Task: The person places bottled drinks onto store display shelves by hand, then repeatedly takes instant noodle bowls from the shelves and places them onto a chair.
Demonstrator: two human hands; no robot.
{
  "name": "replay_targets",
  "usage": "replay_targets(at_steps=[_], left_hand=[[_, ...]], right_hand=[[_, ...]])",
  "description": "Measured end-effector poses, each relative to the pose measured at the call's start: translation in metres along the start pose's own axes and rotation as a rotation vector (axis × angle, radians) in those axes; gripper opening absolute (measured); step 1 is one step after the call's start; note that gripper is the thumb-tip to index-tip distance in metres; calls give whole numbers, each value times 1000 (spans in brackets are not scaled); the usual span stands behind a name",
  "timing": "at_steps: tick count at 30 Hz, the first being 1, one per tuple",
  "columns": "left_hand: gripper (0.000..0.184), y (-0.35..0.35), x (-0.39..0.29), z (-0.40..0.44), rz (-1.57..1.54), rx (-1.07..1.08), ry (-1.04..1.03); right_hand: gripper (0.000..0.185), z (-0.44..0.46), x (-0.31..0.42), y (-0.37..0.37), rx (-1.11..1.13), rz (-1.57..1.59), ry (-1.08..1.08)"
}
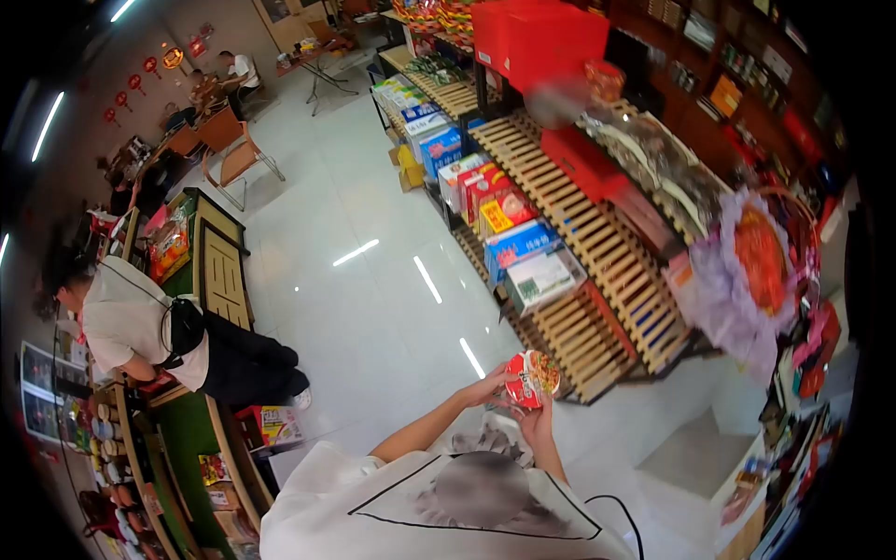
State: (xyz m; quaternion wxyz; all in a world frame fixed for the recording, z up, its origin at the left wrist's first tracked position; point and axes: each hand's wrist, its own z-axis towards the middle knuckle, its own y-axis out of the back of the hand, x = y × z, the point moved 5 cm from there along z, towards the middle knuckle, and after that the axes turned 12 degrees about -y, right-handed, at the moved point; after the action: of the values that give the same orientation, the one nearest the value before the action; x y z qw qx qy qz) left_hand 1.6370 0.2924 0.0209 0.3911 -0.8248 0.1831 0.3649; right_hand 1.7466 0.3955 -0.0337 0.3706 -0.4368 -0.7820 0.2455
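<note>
Holding the tub [532, 378] takes both sides here: the left grip [487, 387] pinches its edge at 9 o'clock, and the right grip [536, 427] is closed on its edge at 6 o'clock. How far the fingers wrap underneath cannot be told from this angle. The tub is out in front of the wearer's chest, held up above the floor [364, 317], tilted so that its printed round top shows.

It looks like a packaged food bowl (instant noodles, perhaps, though the print is too small to read). I would expect it to be light for its bulk, with thin walls that give a little under a squeeze and a flat lid that could dent or tear if thumbs press its middle. Any outer film would make it somewhat slippery. The best hold is probably around the stiffer rim, from opposite sides, or with a palm beneath the base; pushing hard on the side wall would be the poorer choice.

Taking the tub as the clock's centre and 12 as straight ahead, a white box [549, 285] sits near it at 12 on the slatted rack [560, 201], with a blue box [516, 248] just behind. A purple wrap [705, 317] lies at 2. Well apart, toward 9 to 10, stands another person [131, 313] in a pale top.
</note>
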Motion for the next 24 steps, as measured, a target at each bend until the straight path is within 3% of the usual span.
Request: replay_targets(at_steps=[5,7,8,11,13,15,17,21,24], left_hand=[[79,28,-53,78,-29,-68,10],[79,48,-68,94,22,-107,50],[80,60,-86,108,-22,-166,2],[74,89,-122,146,-108,-262,-60],[71,86,-165,162,-112,-317,-54],[67,95,-195,185,-97,-331,-58],[67,102,-225,208,-104,-328,-101],[68,125,-274,268,24,-221,-149],[60,139,-329,306,138,-207,-153]], right_hand=[[56,65,90,-55,65,53,-1],[62,83,121,-91,145,-93,-103],[62,123,117,-67,105,-104,-171],[56,164,166,-112,107,-170,-169],[53,187,200,-140,107,-159,-77],[65,197,236,-165,-3,-215,56],[63,232,254,-162,-94,-277,184],[51,289,287,-184,-46,-97,160],[57,319,323,-210,-145,-46,564]])
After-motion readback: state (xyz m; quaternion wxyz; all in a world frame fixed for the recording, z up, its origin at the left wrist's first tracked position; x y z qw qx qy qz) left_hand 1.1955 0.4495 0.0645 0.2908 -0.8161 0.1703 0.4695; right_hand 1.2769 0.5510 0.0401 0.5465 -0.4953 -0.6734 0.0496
